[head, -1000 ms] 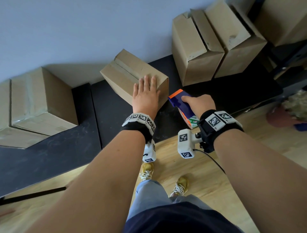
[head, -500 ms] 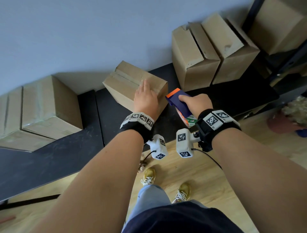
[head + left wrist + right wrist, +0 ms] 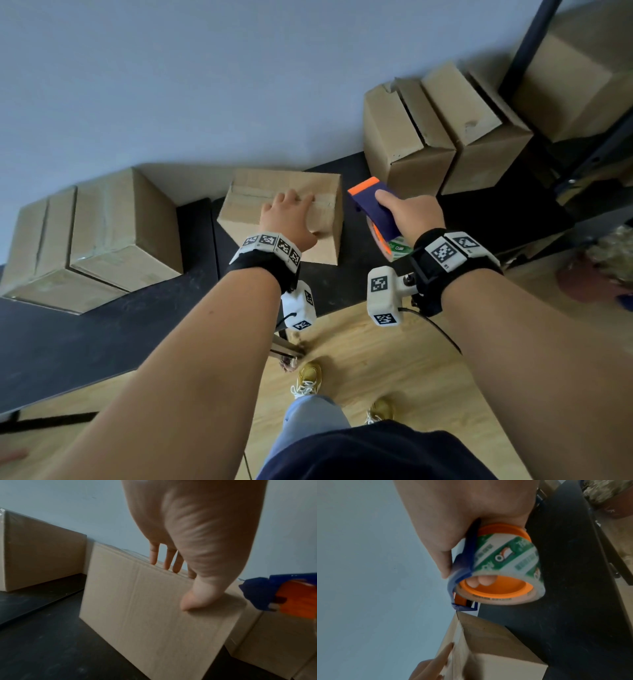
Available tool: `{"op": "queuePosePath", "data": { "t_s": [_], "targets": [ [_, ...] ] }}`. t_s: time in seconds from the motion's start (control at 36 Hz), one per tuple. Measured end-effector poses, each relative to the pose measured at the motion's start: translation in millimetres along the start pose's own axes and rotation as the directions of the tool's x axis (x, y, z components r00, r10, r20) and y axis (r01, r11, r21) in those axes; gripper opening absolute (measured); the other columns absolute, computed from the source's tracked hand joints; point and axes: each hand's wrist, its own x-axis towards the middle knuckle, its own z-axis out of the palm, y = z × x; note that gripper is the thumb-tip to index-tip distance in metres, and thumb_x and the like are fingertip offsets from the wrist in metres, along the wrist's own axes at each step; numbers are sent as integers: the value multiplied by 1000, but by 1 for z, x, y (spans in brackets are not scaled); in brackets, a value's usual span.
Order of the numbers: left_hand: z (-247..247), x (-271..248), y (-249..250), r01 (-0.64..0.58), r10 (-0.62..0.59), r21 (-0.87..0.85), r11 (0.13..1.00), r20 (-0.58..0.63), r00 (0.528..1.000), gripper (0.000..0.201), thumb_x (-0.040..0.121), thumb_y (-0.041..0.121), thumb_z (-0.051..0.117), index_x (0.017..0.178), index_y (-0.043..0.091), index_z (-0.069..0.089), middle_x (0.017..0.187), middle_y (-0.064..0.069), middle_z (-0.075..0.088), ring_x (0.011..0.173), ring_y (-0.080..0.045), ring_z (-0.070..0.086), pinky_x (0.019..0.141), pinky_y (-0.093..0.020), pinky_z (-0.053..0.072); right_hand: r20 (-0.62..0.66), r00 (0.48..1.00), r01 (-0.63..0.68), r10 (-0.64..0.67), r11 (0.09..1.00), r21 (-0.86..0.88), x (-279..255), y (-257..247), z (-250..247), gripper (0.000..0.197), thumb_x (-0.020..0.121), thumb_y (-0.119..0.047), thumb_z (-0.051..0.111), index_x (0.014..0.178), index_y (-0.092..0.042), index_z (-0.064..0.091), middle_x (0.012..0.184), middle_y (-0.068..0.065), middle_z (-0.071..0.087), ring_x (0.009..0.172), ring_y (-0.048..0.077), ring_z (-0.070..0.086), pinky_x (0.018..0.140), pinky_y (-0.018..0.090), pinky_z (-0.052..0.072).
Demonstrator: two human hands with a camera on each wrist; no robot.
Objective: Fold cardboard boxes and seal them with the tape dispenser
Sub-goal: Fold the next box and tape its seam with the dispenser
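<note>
Head view: left hand lies spread on the taped brown cardboard box; right hand grips a blue-and-orange tape dispenser.

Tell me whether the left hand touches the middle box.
Touching. In the left wrist view the left hand presses its thumb on the box, fingers on top.

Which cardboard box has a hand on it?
The middle box, alone between the groups: the left hand rests on its top, thumb against its near face. The left boxes and right boxes go untouched.
</note>
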Motion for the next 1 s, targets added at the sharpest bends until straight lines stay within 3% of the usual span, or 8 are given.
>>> {"op": "queuePosePath", "data": {
  "t_s": [0.08,0.36,0.42,0.5,0.61,0.72,0.86,1.0],
  "targets": [
    [0,-2,4,77,-77,-15,997,-21,997,70,74,50,63,135,25,40,129,-6,41,122,-28,38,98,-42,38,-34,999,25,-25,1000,6,1,-5,-5,60,82,-61,63,89,-1,70,87,10,68,82,27,62,69,31,40],
    [-8,2,19,177,-188,-231,957,-25,982,60,86,61,51,128,18,53,126,-12,45,117,-33,41,98,-42,36,31,995,89,-99,967,238,-1,-21,-21,50,80,-47,72,69,2,69,66,15,69,55,20,64,57,28,52],
    [-17,9,16,179,-213,-501,847,-11,977,43,96,44,44,120,12,60,115,-14,56,114,-33,49,94,-38,39,62,994,73,-95,954,292,-3,-25,-24,43,81,-43,74,63,-5,67,55,8,65,44,19,59,46,22,47],
    [-31,23,12,226,-309,-858,461,83,947,35,100,26,40,98,3,66,86,-7,64,77,-23,61,72,-32,47,67,993,66,-92,943,327,-5,-30,-24,41,78,-46,76,64,-9,67,51,2,63,46,19,59,50,25,47],
    [-55,31,17,377,-184,-923,76,358,915,43,102,36,36,83,8,62,80,-6,64,68,-20,59,62,-27,45,89,990,79,-111,948,307,-9,-37,-23,41,79,-50,74,66,-12,67,53,-3,65,48,12,60,51,20,46],
    [-67,36,16,461,-32,-887,31,460,887,47,101,43,36,89,6,64,83,-8,67,72,-22,62,63,-27,47,118,983,98,-140,946,311,-15,-44,-22,43,80,-49,73,74,-7,70,57,4,66,45,15,59,44,17,44],
    [-74,35,15,426,5,-905,-16,426,905,23,95,24,46,88,11,64,82,-6,66,74,-21,62,59,-25,47,121,983,92,-135,949,302,-18,-52,-20,48,78,-51,75,82,-4,72,62,8,67,47,18,60,45,19,45],
    [-76,43,8,417,13,-904,-88,418,908,35,97,43,49,88,12,61,77,-4,66,68,-19,64,61,-27,49,120,984,91,-129,954,285,-22,-57,-18,51,78,-53,74,86,-3,73,63,7,68,48,17,60,45,19,45]
  ]
}}
